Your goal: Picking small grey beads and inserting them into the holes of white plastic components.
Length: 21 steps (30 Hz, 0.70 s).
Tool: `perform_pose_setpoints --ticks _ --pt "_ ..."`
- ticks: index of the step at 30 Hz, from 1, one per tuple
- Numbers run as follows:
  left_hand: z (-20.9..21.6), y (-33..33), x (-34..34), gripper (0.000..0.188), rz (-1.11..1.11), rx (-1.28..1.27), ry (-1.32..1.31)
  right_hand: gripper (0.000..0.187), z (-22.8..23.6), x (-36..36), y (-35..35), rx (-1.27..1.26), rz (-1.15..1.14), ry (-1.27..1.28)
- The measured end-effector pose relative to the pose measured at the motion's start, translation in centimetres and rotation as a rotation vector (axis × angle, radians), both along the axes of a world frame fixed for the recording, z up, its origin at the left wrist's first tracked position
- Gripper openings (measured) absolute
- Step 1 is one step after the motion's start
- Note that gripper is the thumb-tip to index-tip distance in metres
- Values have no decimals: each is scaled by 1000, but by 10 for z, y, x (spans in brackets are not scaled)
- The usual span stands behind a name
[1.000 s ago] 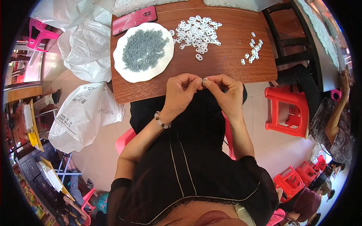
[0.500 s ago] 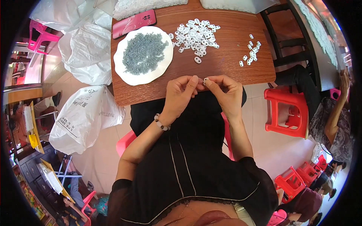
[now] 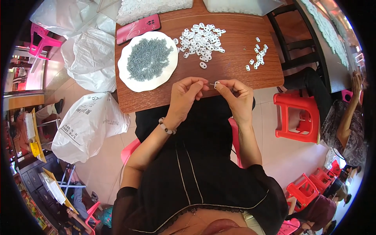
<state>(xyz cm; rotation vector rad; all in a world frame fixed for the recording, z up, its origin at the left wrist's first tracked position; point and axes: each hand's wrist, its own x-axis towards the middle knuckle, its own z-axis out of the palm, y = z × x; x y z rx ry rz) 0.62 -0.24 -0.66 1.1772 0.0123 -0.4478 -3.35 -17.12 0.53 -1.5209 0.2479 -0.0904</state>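
Close together at the table's near edge, both my hands work with pinched fingers. Between the thumb and finger of my right hand (image 3: 238,94) is a small white two-holed plastic piece (image 3: 216,83). My left hand (image 3: 185,94) is closed on a thin grey screw-like piece (image 3: 211,84), whose end points at the white one; the fingertips hide the rest of it. Beyond my left hand, a white scalloped plate (image 3: 126,81) bears a heap of small grey screw-like pieces (image 3: 150,58). A pile of white oval two-holed pieces (image 3: 201,41) lies farther off, in the middle.
A smaller scatter of white pieces (image 3: 259,58) lies on the wooden table (image 3: 239,35) at the right. Behind the plate rests a pink phone (image 3: 139,28). White plastic bags (image 3: 88,127) stand at the left, a red stool (image 3: 297,117) at the right. Other people sit farther right.
My hands have drawn slightly apart, so the thin grey piece now shows between them beside the white piece. The view has shifted a little; the piles look the same.
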Motion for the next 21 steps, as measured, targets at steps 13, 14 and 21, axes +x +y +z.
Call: perform_pose_setpoints --ticks 13,14,21 --pt "-2 -14 25 25 153 785 -703 11 4 -2 -11 130 -111 -33" --pt "-2 -16 28 25 150 783 -705 11 5 -2 -12 130 -114 -35" --pt "-5 -23 38 25 161 1098 -881 11 11 -1 -15 153 -120 -56"
